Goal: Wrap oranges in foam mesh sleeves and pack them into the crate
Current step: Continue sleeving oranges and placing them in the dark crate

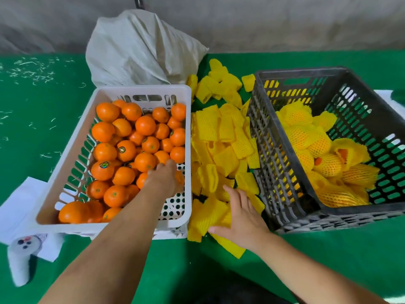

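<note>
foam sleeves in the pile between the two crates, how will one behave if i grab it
The foam sleeves look light and floppy: they lie flattened, bent and overlapping in a loose heap. One would probably squash under fingers, then spring open, as the stretched ones in the dark crate suggest. The right hand resting on them may drag neighbours along.

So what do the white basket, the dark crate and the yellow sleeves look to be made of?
White basket: moulded plastic, smooth and slightly glossy, with slotted walls. Dark crate: grey moulded plastic, duller and scuffed, walls vented. Yellow sleeves: soft foam mesh, matte, with an open net pattern; most lie flattened.
</note>
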Available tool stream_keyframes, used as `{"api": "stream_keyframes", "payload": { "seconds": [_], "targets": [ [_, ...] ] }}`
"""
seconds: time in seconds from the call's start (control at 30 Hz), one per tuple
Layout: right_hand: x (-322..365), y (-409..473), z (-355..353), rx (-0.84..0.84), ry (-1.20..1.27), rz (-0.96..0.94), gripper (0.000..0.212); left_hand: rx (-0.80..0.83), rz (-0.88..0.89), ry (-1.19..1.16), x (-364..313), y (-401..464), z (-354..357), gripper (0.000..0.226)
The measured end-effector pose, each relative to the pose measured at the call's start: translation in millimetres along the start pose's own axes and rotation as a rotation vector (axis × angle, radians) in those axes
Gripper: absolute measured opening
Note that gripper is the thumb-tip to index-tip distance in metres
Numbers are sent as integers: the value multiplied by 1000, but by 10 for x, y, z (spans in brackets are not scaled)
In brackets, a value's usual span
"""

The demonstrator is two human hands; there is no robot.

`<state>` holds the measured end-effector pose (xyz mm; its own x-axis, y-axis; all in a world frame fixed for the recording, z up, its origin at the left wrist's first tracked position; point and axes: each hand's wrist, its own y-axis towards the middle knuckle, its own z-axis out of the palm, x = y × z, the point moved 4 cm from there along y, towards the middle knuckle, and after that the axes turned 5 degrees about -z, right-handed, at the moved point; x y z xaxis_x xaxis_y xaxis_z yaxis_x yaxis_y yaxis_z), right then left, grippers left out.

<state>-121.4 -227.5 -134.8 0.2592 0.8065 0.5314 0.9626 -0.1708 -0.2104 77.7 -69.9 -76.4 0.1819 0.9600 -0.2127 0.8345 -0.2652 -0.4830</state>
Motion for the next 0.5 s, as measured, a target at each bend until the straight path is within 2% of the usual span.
{"api": "stream_keyframes", "payload": {
  "seconds": [0.07,0.1,0.17,0.23,0.3,0.4,0.47,0.5],
  "targets": [
    [18,-31,82,26,-13,-8,121,-119,34,-227,58,54,-102,67],
    [49,-19,112,35,-8,-21,114,-187,39,-420,104,14,-145,72],
    [180,42,129,6,-79,-124,80,-294,82,-751,145,-133,-216,78],
    [328,98,64,-117,-102,-234,42,-388,167,-969,102,-374,-233,79],
    [373,123,-79,-309,74,-200,28,-395,272,-1132,-3,-620,-219,73],
    [356,115,-438,-533,598,56,33,-241,346,-1343,-199,-873,-104,64],
    [454,100,-716,-636,881,92,36,-137,357,-1471,-319,-969,-64,61],
    [520,79,-861,-693,928,77,35,-114,363,-1498,-359,-994,-52,60]
  ]
}}
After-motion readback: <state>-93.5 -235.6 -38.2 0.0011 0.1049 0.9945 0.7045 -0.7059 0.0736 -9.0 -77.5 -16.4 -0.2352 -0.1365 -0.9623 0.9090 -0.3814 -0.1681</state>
